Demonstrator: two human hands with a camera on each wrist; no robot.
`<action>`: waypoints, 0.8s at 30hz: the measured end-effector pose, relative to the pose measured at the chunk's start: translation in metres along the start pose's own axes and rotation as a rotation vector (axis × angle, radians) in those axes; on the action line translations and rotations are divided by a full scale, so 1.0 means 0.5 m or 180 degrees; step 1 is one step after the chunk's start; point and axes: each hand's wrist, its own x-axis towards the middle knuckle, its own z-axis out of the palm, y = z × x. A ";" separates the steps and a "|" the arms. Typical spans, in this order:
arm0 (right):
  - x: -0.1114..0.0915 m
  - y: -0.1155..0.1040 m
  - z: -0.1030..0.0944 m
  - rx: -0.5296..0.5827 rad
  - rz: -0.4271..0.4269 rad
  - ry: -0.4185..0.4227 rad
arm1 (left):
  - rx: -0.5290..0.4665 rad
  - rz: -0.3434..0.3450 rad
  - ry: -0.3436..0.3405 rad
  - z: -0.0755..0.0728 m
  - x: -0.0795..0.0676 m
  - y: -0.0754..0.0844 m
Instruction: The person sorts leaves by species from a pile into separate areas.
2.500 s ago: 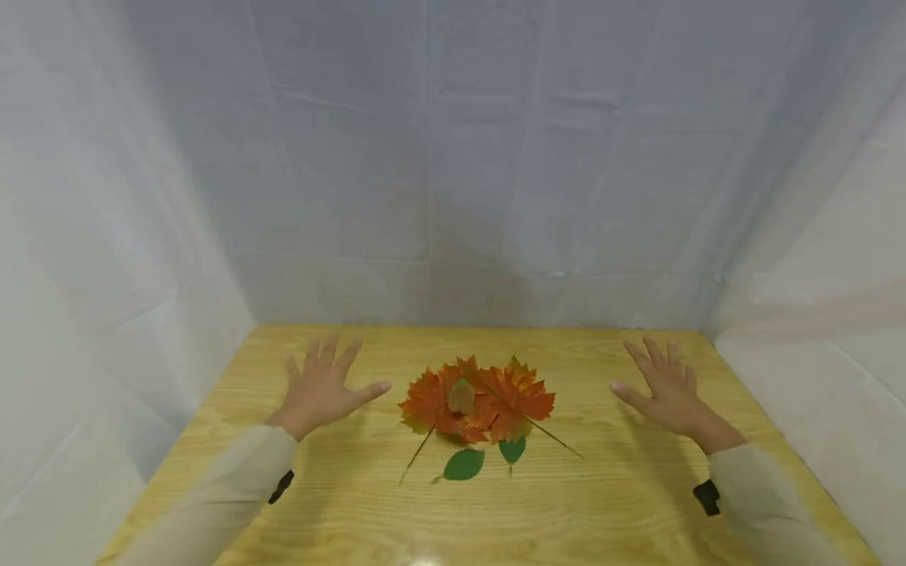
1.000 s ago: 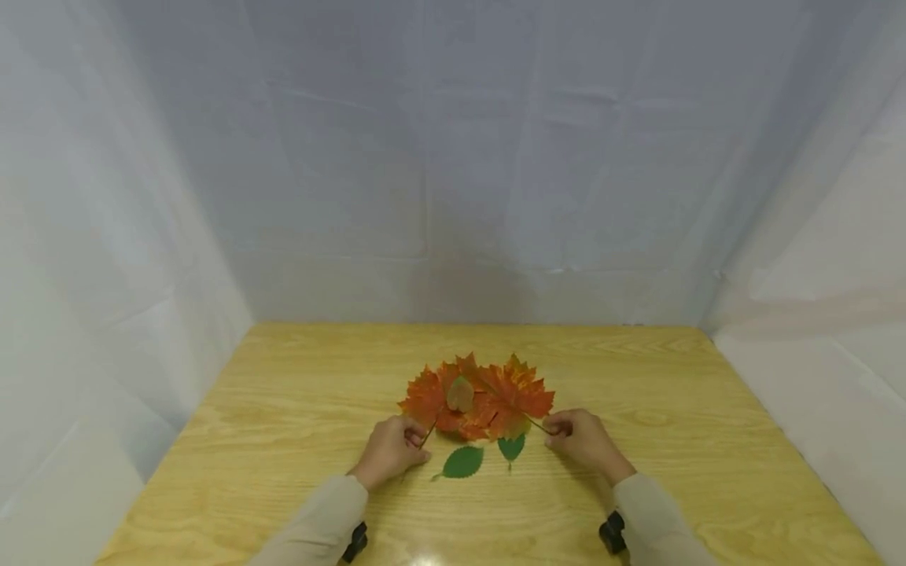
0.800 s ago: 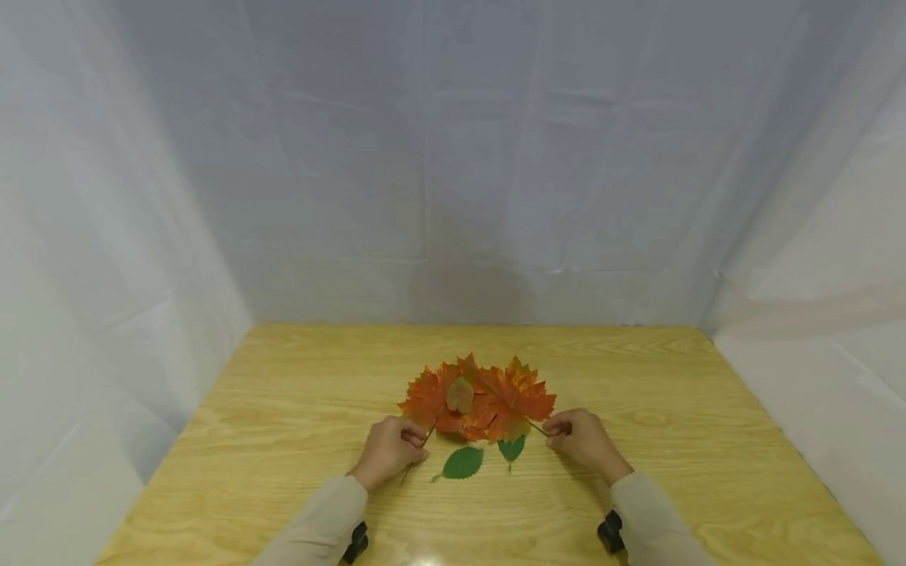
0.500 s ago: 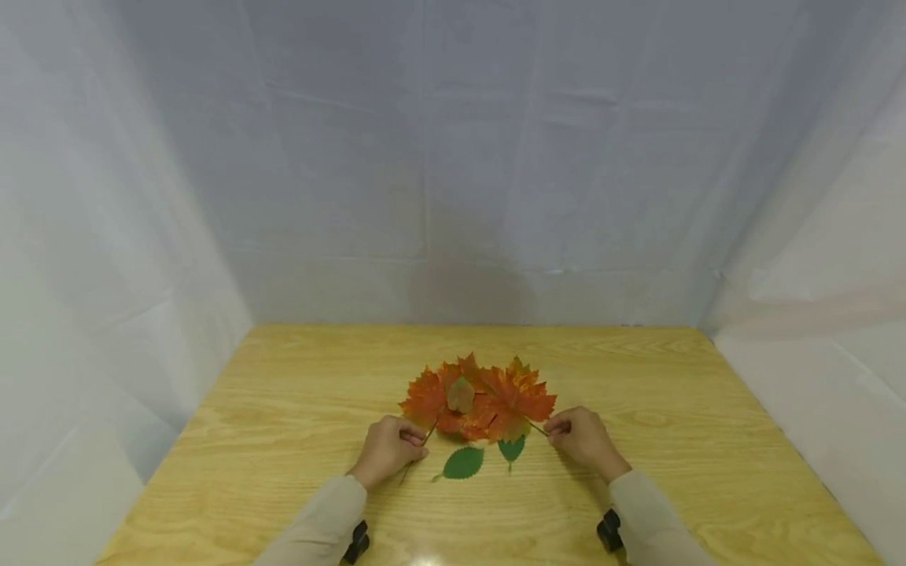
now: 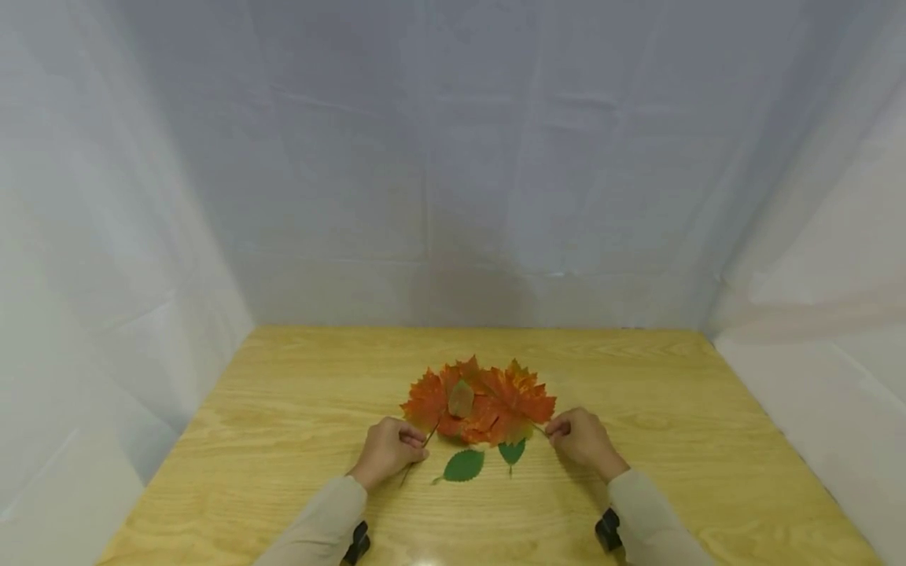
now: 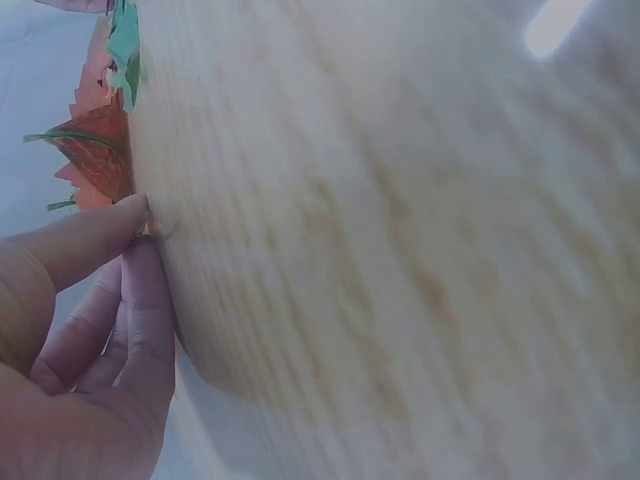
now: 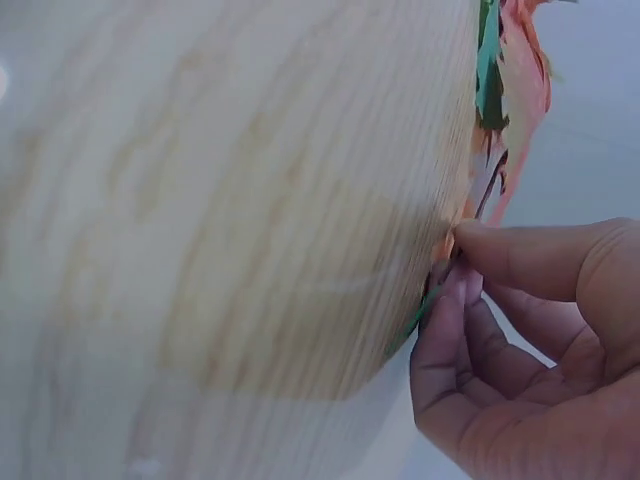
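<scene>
A cluster of orange-red maple leaves (image 5: 484,413) lies mid-table, with a small brownish-green leaf (image 5: 461,398) on top. My left hand (image 5: 388,452) pinches the thin stem (image 5: 433,432) of the left maple leaf between thumb and index finger; the stem's lower end pokes out below the fingers. On the other side, my right hand (image 5: 583,440) pinches the stem (image 7: 490,190) of the right maple leaf, close to the wood. Two green leaves, one oval (image 5: 463,465) and one partly tucked under the cluster (image 5: 512,452), lie in front.
The wooden table (image 5: 297,369) has light yellow grain and ends at a back edge. White cloth (image 5: 425,196) hangs behind it and on both sides. A black wrist camera (image 5: 607,531) sits under the right forearm, another (image 5: 357,542) under the left.
From spread fingers at either side of the table, both hands came inward and took hold of the two stems. During the last second they have hardly moved, and the leaves stay in place.
</scene>
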 end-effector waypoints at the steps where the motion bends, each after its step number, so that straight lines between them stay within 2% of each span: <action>1: -0.001 -0.001 -0.001 0.0002 0.0012 0.0008 | -0.0005 0.0001 -0.0002 -0.001 0.000 0.001; 5: -0.004 0.001 -0.011 -0.0039 0.0018 0.0075 | -0.0062 0.0019 -0.0020 -0.001 0.002 -0.002; 12: -0.009 0.021 -0.040 0.0013 0.0094 0.0206 | -0.0106 0.0226 -0.0012 -0.007 0.002 -0.008; 19: -0.018 0.051 -0.086 0.0116 0.0321 0.0271 | -0.0106 -0.0042 -0.0052 -0.002 0.002 -0.005; 24: -0.028 0.083 -0.124 0.0098 0.0401 0.0365 | -0.0088 -0.0075 -0.0025 -0.003 0.000 0.000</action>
